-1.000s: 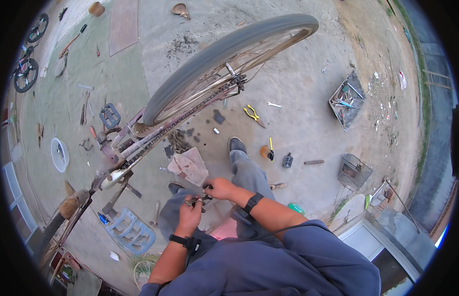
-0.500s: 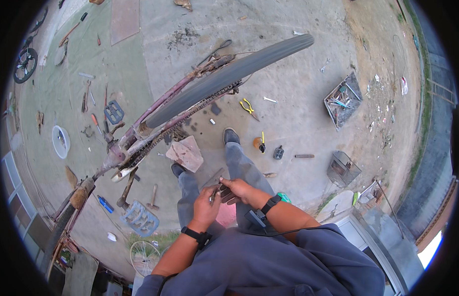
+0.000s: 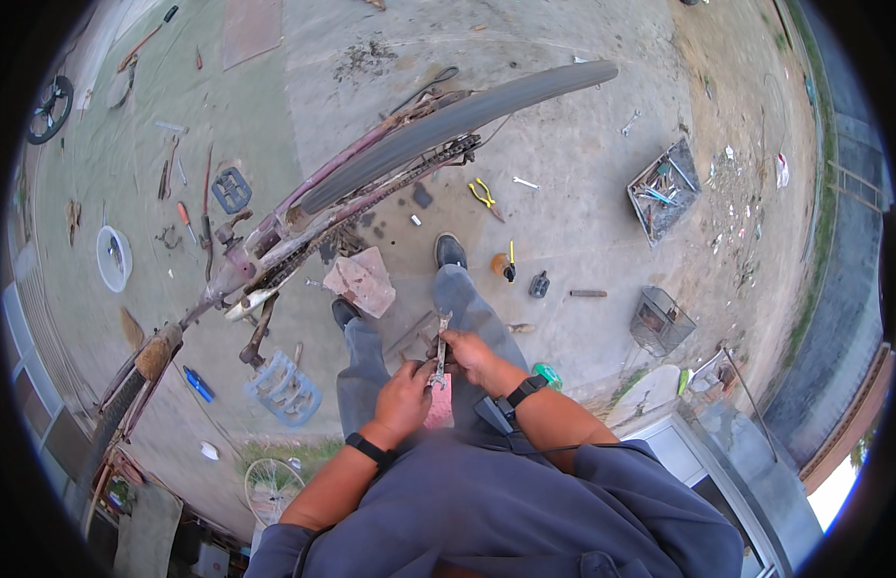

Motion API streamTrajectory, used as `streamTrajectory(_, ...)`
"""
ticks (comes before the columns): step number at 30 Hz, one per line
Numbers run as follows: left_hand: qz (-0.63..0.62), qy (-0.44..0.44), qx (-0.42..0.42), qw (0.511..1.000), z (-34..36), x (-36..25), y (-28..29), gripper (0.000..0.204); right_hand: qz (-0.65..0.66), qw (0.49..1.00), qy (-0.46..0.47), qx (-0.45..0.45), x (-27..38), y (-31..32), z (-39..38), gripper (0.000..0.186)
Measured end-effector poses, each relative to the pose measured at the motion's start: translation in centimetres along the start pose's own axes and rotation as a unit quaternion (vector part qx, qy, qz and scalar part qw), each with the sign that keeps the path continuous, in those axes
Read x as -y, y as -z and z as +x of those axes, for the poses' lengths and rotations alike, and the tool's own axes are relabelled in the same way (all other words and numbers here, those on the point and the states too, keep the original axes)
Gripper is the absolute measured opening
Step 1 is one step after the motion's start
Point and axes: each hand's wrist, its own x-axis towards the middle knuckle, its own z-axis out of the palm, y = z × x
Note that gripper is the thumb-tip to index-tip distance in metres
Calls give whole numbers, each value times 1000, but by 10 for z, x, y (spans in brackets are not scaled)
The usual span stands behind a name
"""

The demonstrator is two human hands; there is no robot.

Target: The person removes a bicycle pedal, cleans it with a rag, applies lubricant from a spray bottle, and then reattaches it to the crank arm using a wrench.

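1. Both hands are up in front of the person's belly. The left hand (image 3: pixel 402 397) and right hand (image 3: pixel 470 353) are closed together around a flat metal wrench (image 3: pixel 439 349), which sticks up between them with its open end pointing toward the bike. There may be a second small metal part pinched in there too, but it's too small to call.
2. Landmark is the old maroon bicycle (image 3: pixel 303 226) lying across the concrete, rear tyre (image 3: pixel 457 120) up top.
3. Containers: well to the right of the tyre there's an open grey toolbox tray (image 3: pixel 663 193), full of mixed hand tools, something blue among them. Below that, further from the bike, a small wire mesh basket (image 3: pixel 657 320); can't tell what's inside.
4. Left of the bike frame, a round white dish or lid (image 3: pixel 113 258) with a few small bits in it.
5. Just below the frame by the crank, a pale blue gridded crate thing (image 3: pixel 282 386) lies flat, and a blue tube-shaped item (image 3: pixel 198 383) sits beside it.
6. Near the shoes: a pinkish slab (image 3: pixel 363 281), yellow-handled pliers (image 3: pixel 482 193) under the tyre, an orange can-shaped thing (image 3: pixel 501 263).
7. No readable labels from up here.
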Motion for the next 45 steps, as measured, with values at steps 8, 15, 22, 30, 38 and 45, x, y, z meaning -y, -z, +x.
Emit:
streamTrajectory(8, 31, 69, -14, 997, -34, 22, 10, 51, -23, 999, 36, -7, -6, -5, 2, 29)
streamTrajectory(15, 38, 66, -27, 997, -47, 27, 12, 49, -81, 995, 55, -21, -11, -9, -5, 28)
streamTrajectory(22, 30, 93, -10, 995, -50, 27, 15, 50, -82, 994, 58, -37, -8, -12, -17, 30)
streamTrajectory(30, 32, 73, -47, 996, -50, 22, 15, 50, -79, 993, 77, -42, -4, -12, -20, 30)
streamTrajectory(38, 31, 75, -42, 996, -48, 20, 13, 50, -73, 995, 66, -34, -4, -9, -19, 33)
streamTrajectory(45, 29, 67, -59, 996, -47, 20, 11, 50, -73, 995, 58, -32, -3, -7, -20, 31)
